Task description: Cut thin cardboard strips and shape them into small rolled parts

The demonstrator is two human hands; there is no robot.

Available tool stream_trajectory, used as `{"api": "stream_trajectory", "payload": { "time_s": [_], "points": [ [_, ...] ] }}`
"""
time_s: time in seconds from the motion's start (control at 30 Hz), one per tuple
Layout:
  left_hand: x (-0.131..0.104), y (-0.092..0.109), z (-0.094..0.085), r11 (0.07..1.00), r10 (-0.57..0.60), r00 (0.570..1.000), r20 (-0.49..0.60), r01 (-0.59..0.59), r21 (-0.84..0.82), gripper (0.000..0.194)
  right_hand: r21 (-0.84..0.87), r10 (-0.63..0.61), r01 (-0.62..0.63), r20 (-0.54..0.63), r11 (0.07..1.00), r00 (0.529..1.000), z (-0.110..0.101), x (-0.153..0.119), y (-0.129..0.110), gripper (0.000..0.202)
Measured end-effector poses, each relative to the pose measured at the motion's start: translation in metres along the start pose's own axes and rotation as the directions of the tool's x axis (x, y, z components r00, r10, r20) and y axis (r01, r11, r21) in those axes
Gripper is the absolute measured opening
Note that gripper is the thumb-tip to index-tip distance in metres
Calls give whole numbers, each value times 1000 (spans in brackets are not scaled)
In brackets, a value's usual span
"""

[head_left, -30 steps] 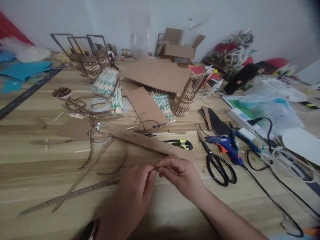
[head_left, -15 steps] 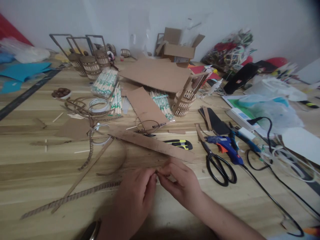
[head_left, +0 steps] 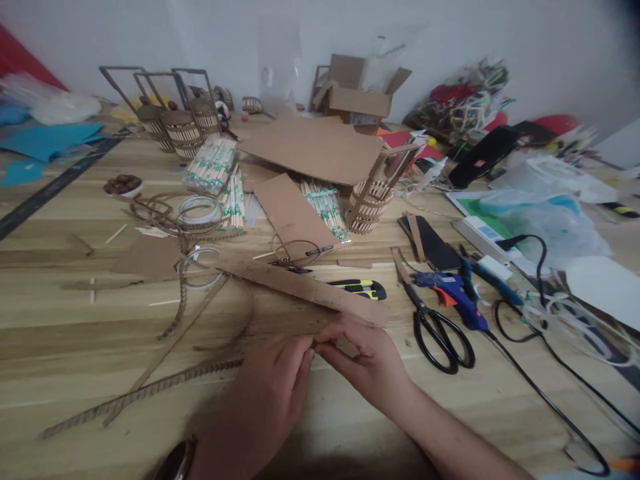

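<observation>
A long, ribbed strip of corrugated cardboard (head_left: 150, 392) runs across the table from the left and disappears behind my left hand (head_left: 265, 393). That hand is closed, thumb against fingers. Its fingertips meet those of my right hand (head_left: 367, 357), which pinches at the same spot. Between them shows a tiny dark brown bit, apparently the strip's end; the fingers cover most of it. A flat cardboard strip (head_left: 305, 287) lies just beyond both hands. A thinner cardboard strip (head_left: 170, 350) crosses the ribbed one at left.
Right of my hands lie black-handled scissors (head_left: 443, 337), a blue glue gun (head_left: 457, 297) with its cord, and a phone (head_left: 435, 243). A yellow-black utility knife (head_left: 360, 289) lies ahead. Farther back are a small stick bucket (head_left: 367, 207), packs of sticks (head_left: 210, 163) and a cardboard sheet (head_left: 310, 147).
My right hand's fingers have shifted slightly and opened a wider gap behind the pinch. Both hands stay together at the same spot; the objects on the table lie as before.
</observation>
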State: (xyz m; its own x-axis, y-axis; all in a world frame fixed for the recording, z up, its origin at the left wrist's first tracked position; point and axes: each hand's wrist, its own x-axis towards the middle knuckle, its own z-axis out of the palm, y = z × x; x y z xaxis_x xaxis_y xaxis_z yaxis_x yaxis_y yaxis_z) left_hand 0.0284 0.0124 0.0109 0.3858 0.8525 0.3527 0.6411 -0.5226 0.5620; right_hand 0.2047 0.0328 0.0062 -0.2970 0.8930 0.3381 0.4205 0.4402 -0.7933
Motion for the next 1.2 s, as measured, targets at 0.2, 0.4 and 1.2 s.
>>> {"api": "stream_trajectory", "payload": {
  "time_s": [0.2,0.4,1.2],
  "points": [
    [-1,0,2,999,11,999,-49,-9,34,21,-12,-93,93,-57,996,994,4,-4,-2,17],
    [-1,0,2,999,-47,998,-45,46,-4,24,-39,-100,97,-91,995,991,2,-5,-6,15],
    [-3,-1,1,1000,21,997,-69,-20,24,16,74,41,-38,-32,997,999,-4,1,-3,7]
  ]
}}
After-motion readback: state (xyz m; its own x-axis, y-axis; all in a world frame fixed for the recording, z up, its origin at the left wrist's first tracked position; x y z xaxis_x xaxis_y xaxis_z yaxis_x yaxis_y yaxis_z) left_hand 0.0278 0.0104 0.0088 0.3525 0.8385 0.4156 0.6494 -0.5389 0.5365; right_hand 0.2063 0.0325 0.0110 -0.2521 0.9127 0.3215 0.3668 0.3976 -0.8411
